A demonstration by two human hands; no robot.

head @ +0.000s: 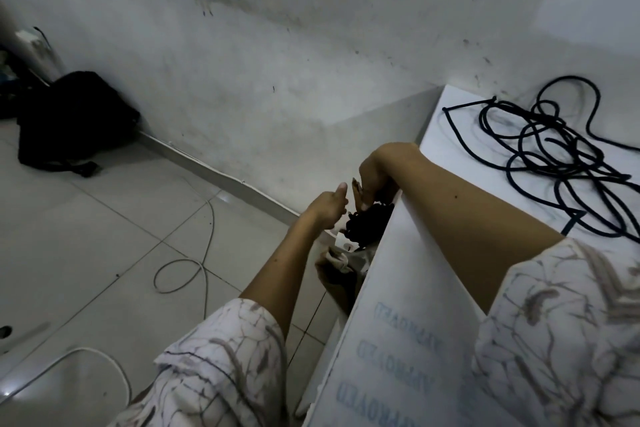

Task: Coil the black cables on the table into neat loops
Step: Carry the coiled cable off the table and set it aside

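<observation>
Both hands at frame centre, off the tabletop edge: right hand curled on a black cable bundle, left hand fingers curled, grip unclear. Loose cables upper right, uncoiled. I judge one bundle's being finished; next, start on that tangle.

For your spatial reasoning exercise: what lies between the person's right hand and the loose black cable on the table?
In the head view, only bare white table separates the right hand from the loose black cable.

White worktop, loose tangled black cables lying on its far end; blue printed lettering nearer.
</observation>
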